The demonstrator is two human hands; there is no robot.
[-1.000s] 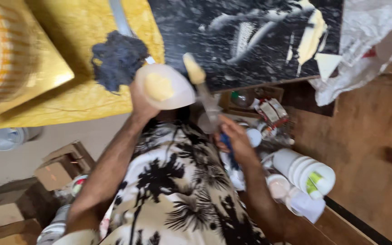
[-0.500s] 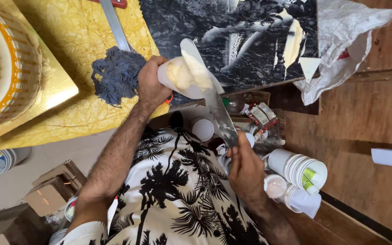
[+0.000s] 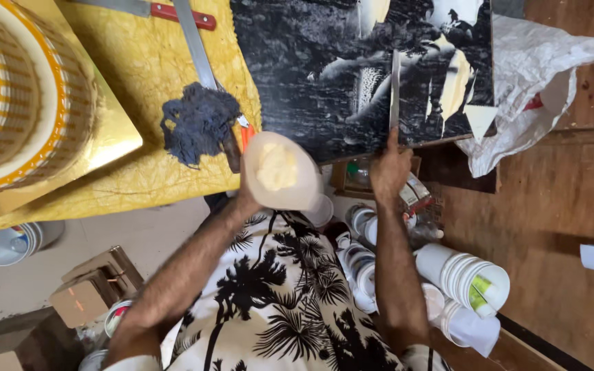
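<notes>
1. The person's left hand (image 3: 250,196) is closed round the back of a soft, see-through piping bag (image 3: 280,172) with a lump of pale cream showing inside; the bag hangs just off the near edge of the counter (image 3: 173,175), in front of the palm-print shirt (image 3: 276,302).
2. The right hand (image 3: 390,168) is shut on the handle end of a long flat spatula (image 3: 394,89), whose blade lies up across the dark marbled board (image 3: 311,75).
3. As I judge it, the bag will handle light and yielding: squeeze it hard and the cream moves, so it wants holding at the gathered top, not round the full belly. The plastic looks slick.
4. The spatula seems stiff and thin; a hold low on the handle looks right, since the blade probably flexes and may carry cream.
5. Near the left hand, on the yellow crinkled sheet, lies a dark blue rag (image 3: 197,122) with a long metal blade (image 3: 196,45) running up past it towards a red handle (image 3: 185,15).
6. A white cake with orange banding (image 3: 22,96) sits at the far left on a gold board.
7. Below the right arm stand stacked white tubs (image 3: 469,282), and a crumpled white plastic bag (image 3: 537,75) lies beside the dark board.
</notes>
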